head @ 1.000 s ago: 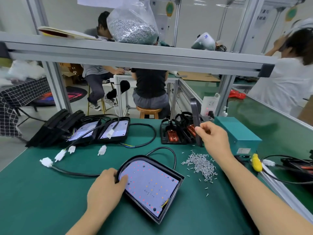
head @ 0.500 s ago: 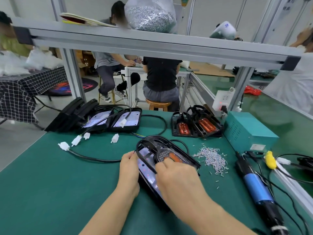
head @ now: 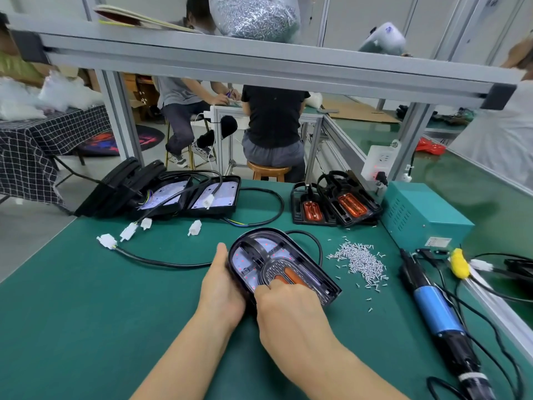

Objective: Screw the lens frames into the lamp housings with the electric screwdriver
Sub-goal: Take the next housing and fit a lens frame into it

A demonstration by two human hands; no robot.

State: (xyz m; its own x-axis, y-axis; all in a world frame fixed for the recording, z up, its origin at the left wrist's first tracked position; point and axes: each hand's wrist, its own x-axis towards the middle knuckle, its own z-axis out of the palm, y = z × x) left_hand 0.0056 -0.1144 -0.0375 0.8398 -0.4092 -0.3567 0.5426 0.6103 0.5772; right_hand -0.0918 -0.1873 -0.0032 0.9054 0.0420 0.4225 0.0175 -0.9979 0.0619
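At table centre, lens frame (head: 277,264) on lamp housing (head: 331,293), left hand (head: 222,287) gripping its 9 o'clock edge, right hand (head: 288,310) fingertips pressing the frame, electric screwdriver (head: 435,307) lying at 3 o'clock

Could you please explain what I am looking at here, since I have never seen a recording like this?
There is no robot: a camera worn on a person's head looks down at their two bare hands over a green workbench. The left hand holds the side of a black lamp housing, and the right hand presses a lens frame onto it. To the right lie a heap of loose screws and the blue electric screwdriver, which no hand touches. Further back lie more housings and spare lens frames.
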